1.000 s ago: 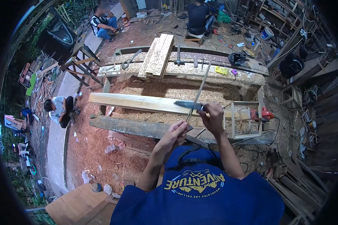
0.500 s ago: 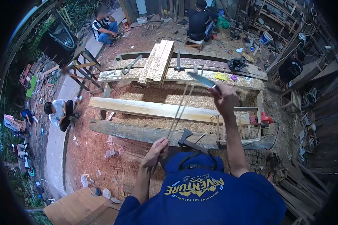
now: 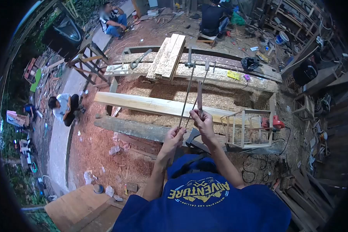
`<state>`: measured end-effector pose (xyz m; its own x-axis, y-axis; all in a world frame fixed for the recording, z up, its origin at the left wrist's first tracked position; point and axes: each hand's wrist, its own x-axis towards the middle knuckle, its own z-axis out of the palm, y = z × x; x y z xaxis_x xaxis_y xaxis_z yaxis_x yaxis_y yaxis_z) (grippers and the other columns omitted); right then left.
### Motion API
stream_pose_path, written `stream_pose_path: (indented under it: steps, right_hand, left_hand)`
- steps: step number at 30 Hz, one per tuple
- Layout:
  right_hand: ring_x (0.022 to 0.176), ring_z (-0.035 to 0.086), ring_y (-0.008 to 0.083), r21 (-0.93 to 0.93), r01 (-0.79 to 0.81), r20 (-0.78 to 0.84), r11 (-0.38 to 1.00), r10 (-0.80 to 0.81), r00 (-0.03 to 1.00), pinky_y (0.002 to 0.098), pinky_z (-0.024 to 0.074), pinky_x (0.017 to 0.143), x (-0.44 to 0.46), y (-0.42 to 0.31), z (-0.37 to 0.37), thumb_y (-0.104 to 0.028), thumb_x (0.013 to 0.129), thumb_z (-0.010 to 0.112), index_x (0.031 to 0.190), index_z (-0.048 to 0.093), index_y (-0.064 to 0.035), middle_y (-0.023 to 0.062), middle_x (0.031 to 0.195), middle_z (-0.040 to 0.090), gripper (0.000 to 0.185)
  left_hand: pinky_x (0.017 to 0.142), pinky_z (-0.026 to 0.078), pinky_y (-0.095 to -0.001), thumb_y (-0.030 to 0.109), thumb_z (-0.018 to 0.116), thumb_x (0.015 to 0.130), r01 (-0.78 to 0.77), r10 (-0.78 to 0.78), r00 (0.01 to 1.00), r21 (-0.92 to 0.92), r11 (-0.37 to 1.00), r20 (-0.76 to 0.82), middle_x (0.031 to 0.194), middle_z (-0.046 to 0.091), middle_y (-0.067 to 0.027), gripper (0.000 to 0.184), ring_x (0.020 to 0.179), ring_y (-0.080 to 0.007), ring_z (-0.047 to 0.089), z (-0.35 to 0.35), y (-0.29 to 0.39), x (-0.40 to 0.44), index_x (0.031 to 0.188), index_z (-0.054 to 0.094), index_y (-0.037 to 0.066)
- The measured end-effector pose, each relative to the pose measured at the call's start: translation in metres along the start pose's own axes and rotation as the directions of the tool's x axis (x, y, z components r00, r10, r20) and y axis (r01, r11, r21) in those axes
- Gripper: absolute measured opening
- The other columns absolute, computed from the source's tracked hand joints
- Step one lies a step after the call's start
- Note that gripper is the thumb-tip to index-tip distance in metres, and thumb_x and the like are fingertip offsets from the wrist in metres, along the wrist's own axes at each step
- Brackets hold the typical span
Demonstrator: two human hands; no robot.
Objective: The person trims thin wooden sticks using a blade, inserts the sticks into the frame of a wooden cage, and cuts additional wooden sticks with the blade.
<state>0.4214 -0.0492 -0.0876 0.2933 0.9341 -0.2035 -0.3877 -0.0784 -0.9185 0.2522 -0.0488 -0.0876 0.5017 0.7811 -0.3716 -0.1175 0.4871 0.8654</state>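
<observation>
My left hand is closed around the lower end of two thin strips, which fan apart slightly as they rise in front of me. Close on its right, my right hand grips a knife with the blade pointing up and seen nearly edge-on. The blade stands beside the right-hand strip; whether they touch I cannot tell. Just below both hands, partly hidden by my right forearm, lies a hatchet on the near beam.
A long pale board crosses the bench. Beyond are stacked planks, a hammer and a handsaw. A slatted wooden frame and a red power tool are at right. People sit at the back and left.
My right hand has come down and left with the knife, from out at the right to beside my left hand. The knife has turned upright. My left hand has risen slightly.
</observation>
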Motion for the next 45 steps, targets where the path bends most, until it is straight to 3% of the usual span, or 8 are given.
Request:
stream_pose_path:
  steps: [9,20,23,32,35,36,39,45]
  right_hand:
    - [0.059,0.036,0.0005,-0.147,-0.052,-0.129,0.988,0.033,0.991,0.0221,0.0254,0.051,0.024,0.037,0.000,-0.021,0.097,0.068,0.093,0.068,-0.0064,-0.0119,0.068,0.046,0.015]
    - [0.057,0.039,0.0026,-0.333,-0.280,-0.178,0.900,0.232,0.956,0.0240,0.0278,0.050,0.018,0.156,0.016,-0.028,0.097,0.069,0.083,0.066,-0.0076,-0.0093,0.065,0.048,0.025]
    - [0.058,0.040,0.0020,-0.390,-0.316,-0.178,0.865,0.266,0.948,0.0234,0.0280,0.050,0.022,0.178,0.040,-0.027,0.097,0.069,0.089,0.068,-0.0057,-0.0099,0.067,0.049,0.023]
    - [0.053,0.042,0.0021,-0.466,-0.361,-0.281,0.808,0.252,0.926,0.0219,0.0306,0.048,0.058,0.267,0.087,-0.027,0.096,0.071,0.085,0.067,-0.0064,-0.0086,0.064,0.049,0.024]
    - [0.053,0.041,0.0022,-0.402,-0.341,-0.300,0.850,0.230,0.926,0.0219,0.0303,0.048,0.067,0.266,0.122,-0.027,0.096,0.070,0.086,0.067,-0.0058,-0.0086,0.064,0.049,0.023]
    - [0.053,0.041,0.0021,-0.375,-0.339,-0.310,0.863,0.229,0.923,0.0218,0.0299,0.048,0.066,0.264,0.134,-0.026,0.096,0.070,0.086,0.067,-0.0057,-0.0086,0.064,0.049,0.023]
    - [0.057,0.041,0.0016,-0.367,-0.326,-0.247,0.871,0.247,0.937,0.0219,0.0293,0.051,0.064,0.226,0.171,-0.025,0.096,0.070,0.089,0.069,-0.0043,-0.0088,0.066,0.051,0.022]
    - [0.067,0.045,0.0026,-0.357,-0.162,-0.026,0.920,0.164,0.986,0.0227,0.0356,0.060,0.050,0.126,0.240,-0.018,0.096,0.069,0.104,0.073,-0.0009,-0.0081,0.075,0.058,0.019]
  left_hand:
    - [0.045,0.029,-0.0198,0.031,0.045,0.107,-0.043,0.010,0.979,-0.156,0.987,-0.203,0.072,0.045,0.0044,0.023,0.051,-0.0026,0.037,-0.071,-0.047,0.005,0.116,0.053,0.011]
    - [0.058,0.046,-0.0229,0.017,0.059,0.101,0.017,0.045,0.899,0.137,0.990,-0.436,0.083,0.066,-0.0024,0.019,0.067,-0.0077,0.059,-0.250,-0.178,0.109,0.106,0.065,0.000]
    - [0.065,0.051,-0.0240,0.015,0.060,0.099,0.075,0.138,0.871,0.406,0.911,-0.470,0.086,0.073,-0.0060,0.020,0.077,-0.0105,0.068,-0.289,-0.227,0.150,0.107,0.067,-0.003]
    - [0.079,0.055,-0.0417,0.020,0.061,0.092,0.278,0.092,0.843,0.574,0.770,-0.531,0.094,0.073,-0.0178,0.025,0.091,-0.0355,0.070,-0.347,-0.279,0.197,0.112,0.071,0.008]
    - [0.089,0.052,-0.0449,0.019,0.060,0.093,0.384,-0.015,0.896,0.759,0.526,-0.443,0.101,0.071,-0.0198,0.025,0.100,-0.0388,0.066,-0.356,-0.237,0.181,0.113,0.070,0.007]
    - [0.095,0.049,-0.0467,0.018,0.058,0.093,0.232,0.234,0.904,0.870,0.435,-0.359,0.104,0.070,-0.0213,0.025,0.106,-0.0408,0.063,-0.364,-0.254,0.176,0.113,0.069,0.007]
    - [0.094,0.050,-0.0461,0.020,0.059,0.094,0.048,0.241,0.928,0.732,0.680,-0.285,0.109,0.070,-0.0201,0.027,0.106,-0.0413,0.063,-0.370,-0.207,0.160,0.115,0.069,0.006]
    - [0.092,0.050,-0.0338,0.029,0.051,0.105,-0.102,0.103,0.995,0.090,0.991,-0.006,0.115,0.071,-0.0100,0.037,0.107,-0.0176,0.065,-0.326,-0.003,0.085,0.126,0.064,0.002]
